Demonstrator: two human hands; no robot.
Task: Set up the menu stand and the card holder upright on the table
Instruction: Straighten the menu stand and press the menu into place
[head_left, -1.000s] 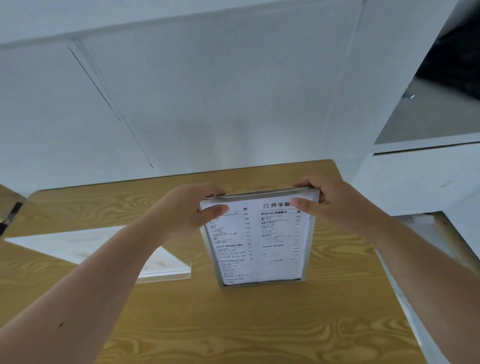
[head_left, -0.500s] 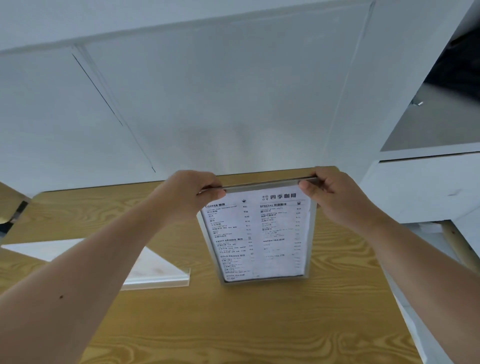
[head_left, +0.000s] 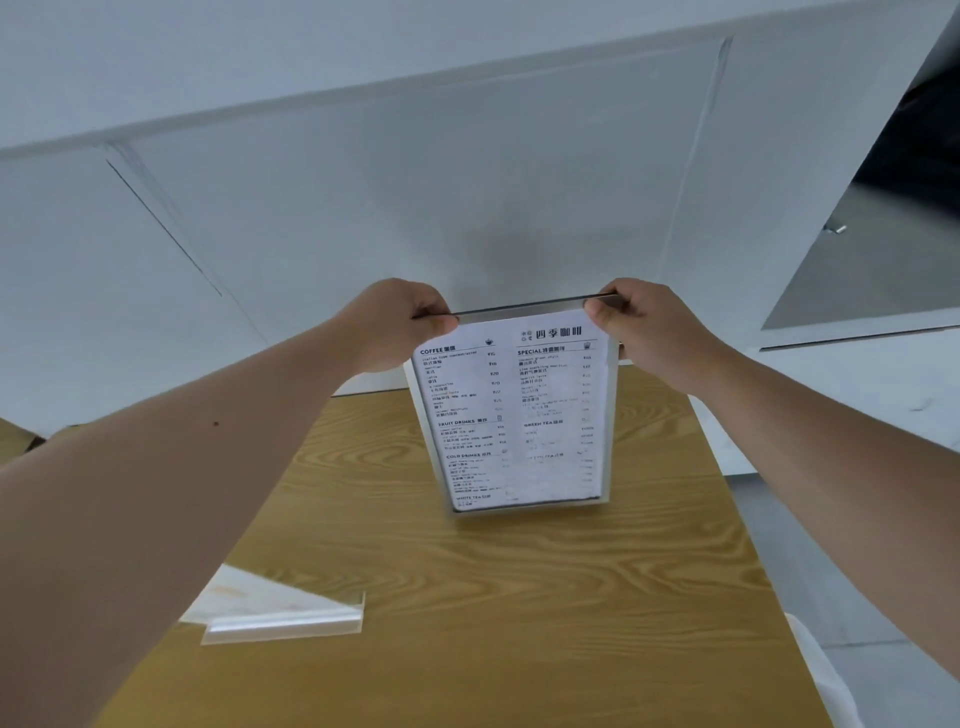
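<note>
Menu stand (head_left: 511, 415), pinched at its top corners by left hand (head_left: 395, 325) and right hand (head_left: 641, 325) mid-frame, seems barely grounded on the table (head_left: 519, 597), so letting go early could tip it.

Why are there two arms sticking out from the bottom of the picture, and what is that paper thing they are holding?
The picture comes from a camera worn on a person's head, looking forward and down, so you see that person's own arms reaching out. There is no machine here, just two bare hands. The left hand and the right hand each pinch a top corner of a clear-framed printed drinks menu stand, holding it upright, with its bottom edge down at the light wooden table. Whether it actually touches the wood is hard to tell. Nearer the person, on the left, a clear plastic card holder lies flat on the table, partly hidden by the left arm. Behind the table is a plain white wall.
</note>
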